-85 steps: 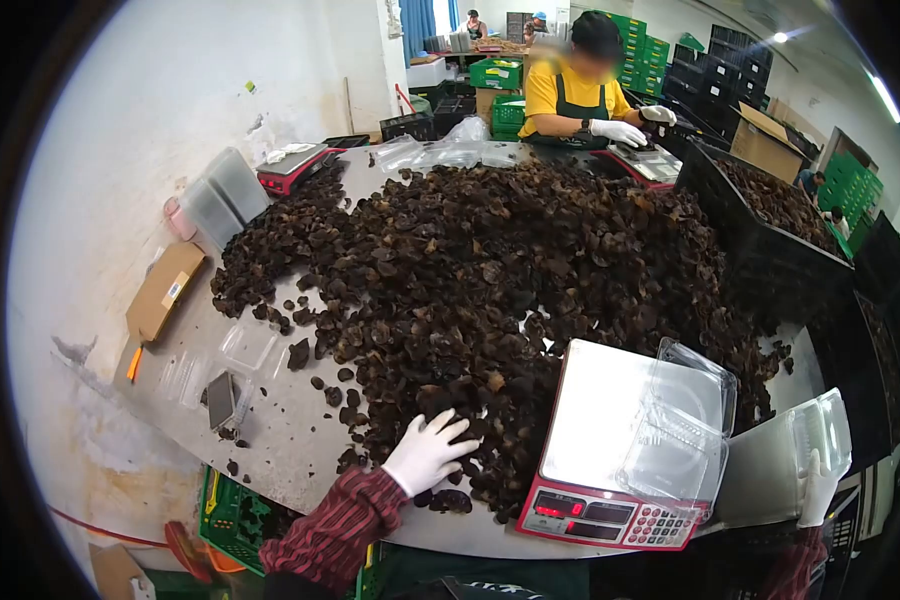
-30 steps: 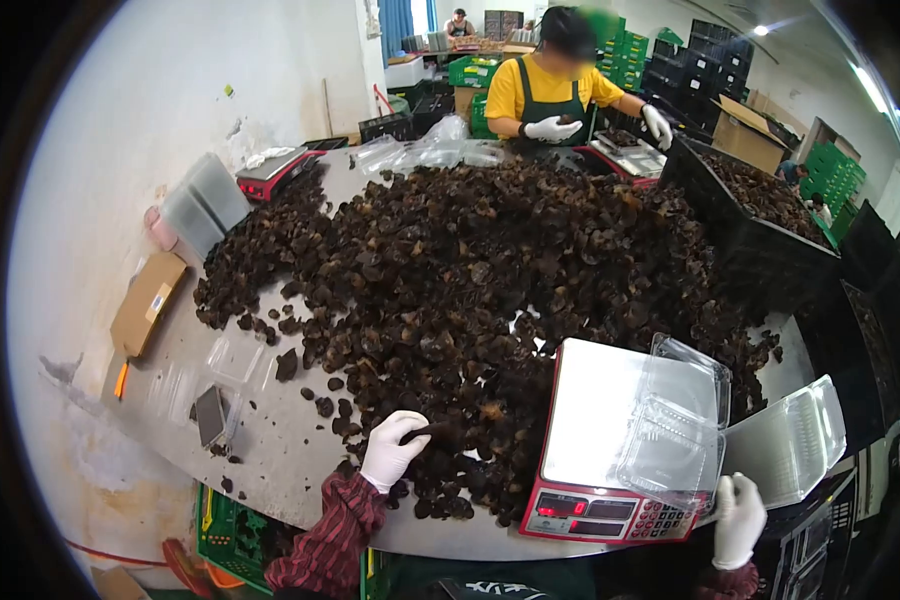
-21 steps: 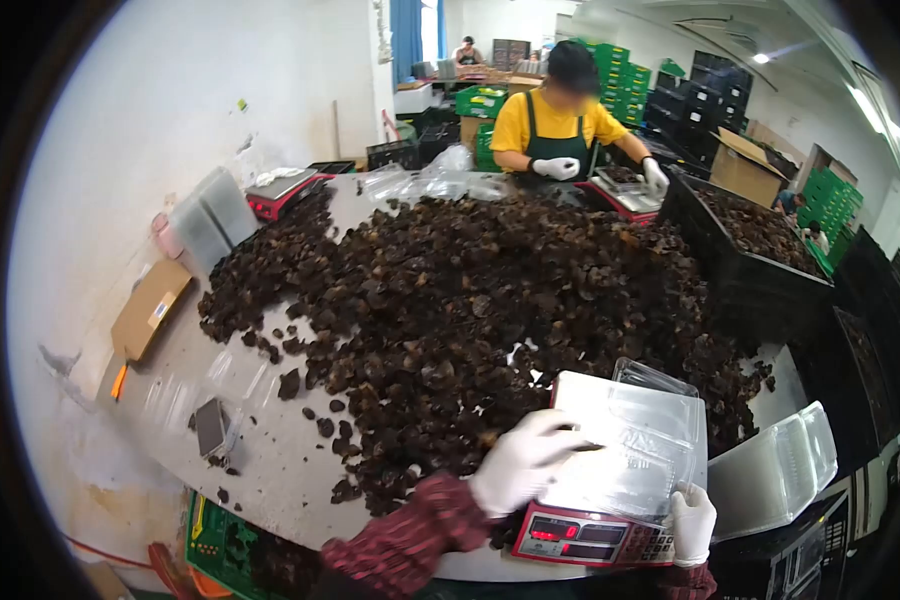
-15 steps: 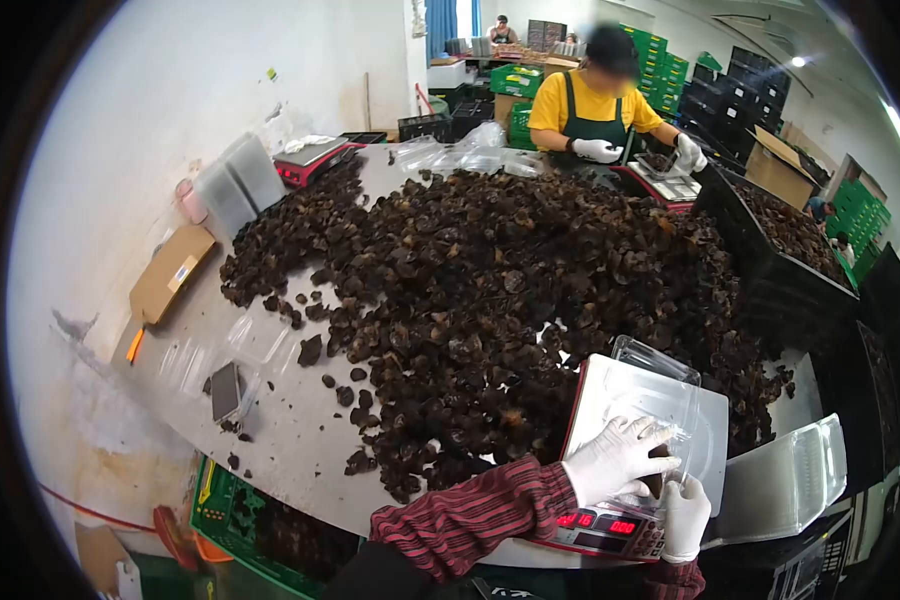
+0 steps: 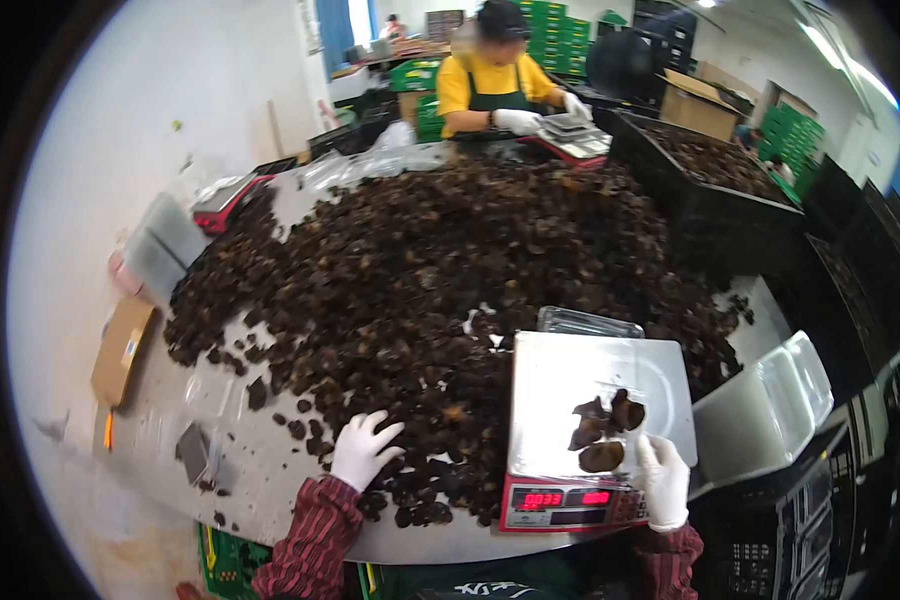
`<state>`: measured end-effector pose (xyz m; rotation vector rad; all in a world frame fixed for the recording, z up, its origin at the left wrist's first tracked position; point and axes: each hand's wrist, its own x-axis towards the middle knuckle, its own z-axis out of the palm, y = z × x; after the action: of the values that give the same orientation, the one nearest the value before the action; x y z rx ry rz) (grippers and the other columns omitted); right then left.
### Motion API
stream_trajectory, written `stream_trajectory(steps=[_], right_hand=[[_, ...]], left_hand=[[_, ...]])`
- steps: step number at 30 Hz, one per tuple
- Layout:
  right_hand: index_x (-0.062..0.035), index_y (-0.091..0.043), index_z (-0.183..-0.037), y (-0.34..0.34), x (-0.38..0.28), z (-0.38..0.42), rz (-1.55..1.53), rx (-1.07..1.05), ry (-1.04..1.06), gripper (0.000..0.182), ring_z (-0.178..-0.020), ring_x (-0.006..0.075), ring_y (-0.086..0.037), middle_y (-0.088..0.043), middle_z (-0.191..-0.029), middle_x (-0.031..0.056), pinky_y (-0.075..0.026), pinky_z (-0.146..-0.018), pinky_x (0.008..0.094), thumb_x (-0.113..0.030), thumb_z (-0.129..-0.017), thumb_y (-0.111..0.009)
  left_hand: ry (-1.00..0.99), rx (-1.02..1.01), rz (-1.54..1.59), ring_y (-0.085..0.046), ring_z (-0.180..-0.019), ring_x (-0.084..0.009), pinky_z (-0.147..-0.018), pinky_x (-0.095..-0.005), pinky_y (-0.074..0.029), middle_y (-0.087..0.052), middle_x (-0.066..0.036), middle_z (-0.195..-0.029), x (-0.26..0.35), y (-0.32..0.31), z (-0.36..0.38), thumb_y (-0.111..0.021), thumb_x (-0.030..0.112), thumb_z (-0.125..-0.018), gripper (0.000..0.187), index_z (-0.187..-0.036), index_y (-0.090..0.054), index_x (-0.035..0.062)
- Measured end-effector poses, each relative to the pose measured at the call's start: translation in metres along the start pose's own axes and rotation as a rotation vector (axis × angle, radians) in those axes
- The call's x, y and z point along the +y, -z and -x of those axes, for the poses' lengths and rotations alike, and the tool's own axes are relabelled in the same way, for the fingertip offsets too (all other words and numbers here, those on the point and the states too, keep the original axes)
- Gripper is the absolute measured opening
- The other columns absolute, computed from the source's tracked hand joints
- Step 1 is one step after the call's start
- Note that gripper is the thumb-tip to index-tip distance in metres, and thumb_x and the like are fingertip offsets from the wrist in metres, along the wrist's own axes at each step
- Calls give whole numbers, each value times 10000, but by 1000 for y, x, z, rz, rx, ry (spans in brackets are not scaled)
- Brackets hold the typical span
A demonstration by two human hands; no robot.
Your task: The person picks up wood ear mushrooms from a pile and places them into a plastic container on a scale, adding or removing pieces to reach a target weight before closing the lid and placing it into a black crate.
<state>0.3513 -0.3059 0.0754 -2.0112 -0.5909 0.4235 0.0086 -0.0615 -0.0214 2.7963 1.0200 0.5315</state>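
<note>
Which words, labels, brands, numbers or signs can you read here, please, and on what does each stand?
"0033": red digits on the left display of the near scale; any decimal point is unclear.
Right display: red digits, too blurred to read.
White label on the cardboard piece: too small to read.
White marks on the green garment: cut off, unreadable.

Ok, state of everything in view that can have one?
Near scale: on, red digits lit
Dark pieces: on the scale, bunched
Pile: loose, spread out
Left hand: fingers spread, at pile's near edge
Right hand: fingers curled, at scale's right edge; grip unclear
Black crate: filled
Cardboard box: open
</note>
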Motion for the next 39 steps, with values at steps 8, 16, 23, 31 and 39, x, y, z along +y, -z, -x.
stream_trajectory(steps=[8,16,23,31,39], right_hand=[[27,-572,-1162,-6,-4,-12,143,82,125,417,-586,120,-545,-641,-783,116,-464,-576,280,-232,-854,-682],[-96,-627,-1125,-16,-22,-33,432,7,648,349,-683,256,-598,-627,-822,122,-483,-649,336,-77,-778,-663],[-136,-678,-1022,-20,-13,-48,613,6,859,327,-679,277,-604,-584,-725,103,-487,-587,365,-13,-727,-607],[-35,-676,-1030,-6,-10,-37,243,136,842,386,-637,186,-565,-645,-792,109,-450,-610,267,165,-720,-562],[23,-648,-1047,-7,6,-27,174,208,588,198,-738,143,-622,-658,-827,111,-484,-695,240,46,-861,-584]], left_hand=[[285,251,550,-616,-831,-220,-768,-295,-487,-622,-80,-868,0,12,-28,-730,6,-654,227,-873,-682,41],[-381,135,682,-585,-941,-243,-819,-324,-496,-596,-82,-1006,160,59,-124,-721,74,-692,304,-991,-672,89],[-489,-123,331,-446,-1146,-333,-953,-463,-392,-473,-114,-1277,223,32,-127,-719,294,-734,493,-1183,-567,157],[-253,173,387,-584,-971,-329,-856,-395,-476,-621,-143,-1074,113,37,-107,-658,163,-791,274,-1047,-657,64],[29,-63,418,-603,-918,-277,-808,-338,-487,-628,-99,-974,32,-31,-55,-722,59,-691,322,-1003,-671,121]])
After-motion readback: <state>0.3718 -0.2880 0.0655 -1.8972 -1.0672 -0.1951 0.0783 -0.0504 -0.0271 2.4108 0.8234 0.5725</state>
